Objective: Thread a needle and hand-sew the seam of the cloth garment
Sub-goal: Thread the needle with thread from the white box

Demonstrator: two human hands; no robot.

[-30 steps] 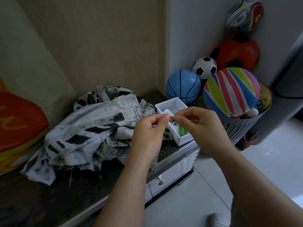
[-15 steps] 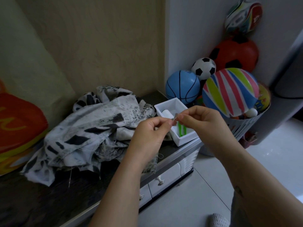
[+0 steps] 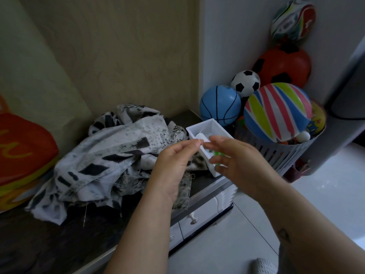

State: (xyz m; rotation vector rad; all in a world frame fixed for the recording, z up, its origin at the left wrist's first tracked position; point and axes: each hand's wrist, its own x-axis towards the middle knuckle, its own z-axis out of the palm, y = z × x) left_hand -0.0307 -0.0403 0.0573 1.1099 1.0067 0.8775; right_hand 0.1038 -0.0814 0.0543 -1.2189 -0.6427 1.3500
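Note:
A crumpled white cloth garment with black marks [image 3: 110, 155] lies on the dark countertop [image 3: 49, 244]. Held above its right edge, my left hand [image 3: 173, 165] pinches a short end of white thread [image 3: 201, 142] between thumb and forefinger. Just to the right, my right hand [image 3: 237, 161] is blurred, with its fingers spread and nothing seen between them. Behind both hands stands a small white box [image 3: 215, 125] holding a white spool [image 3: 200, 135] and something green. No needle is clear in either hand. A thin thread or needle [image 3: 85, 216] hangs from the cloth's front edge.
A slatted basket [image 3: 276, 155] full of balls stands right of the counter, with a striped ball [image 3: 276, 113] on top. An orange bag [image 3: 19, 151] lies at far left. Drawers [image 3: 195, 220] sit below the counter edge; white floor tiles [image 3: 325, 194] lie to the right.
My right hand has let go of its pinch beside the left fingertips and spread its fingers, moving slightly down and right. The left hand keeps its pinch on the thread.

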